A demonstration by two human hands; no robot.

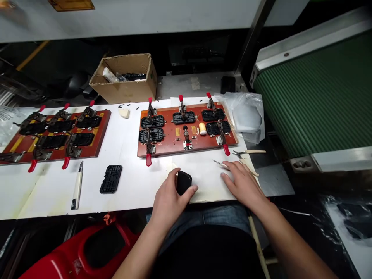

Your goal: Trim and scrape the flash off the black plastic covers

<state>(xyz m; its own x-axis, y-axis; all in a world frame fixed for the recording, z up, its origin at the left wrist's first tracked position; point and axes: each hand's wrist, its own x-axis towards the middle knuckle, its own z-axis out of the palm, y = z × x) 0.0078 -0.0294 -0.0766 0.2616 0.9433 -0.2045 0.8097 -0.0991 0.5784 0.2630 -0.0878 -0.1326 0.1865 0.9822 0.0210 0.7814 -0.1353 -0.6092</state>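
left hand pinches a black part, near side; right hand, fingers apart, is by a thin tool. right board has five parts clamped; this one isn't yet.

Across the worktop, the left hand grips a black part at six o'clock; the right hand is at a pointed blade at four. One reddish clamp board sits central, another clamp board at nine, a cardboard box at ten.
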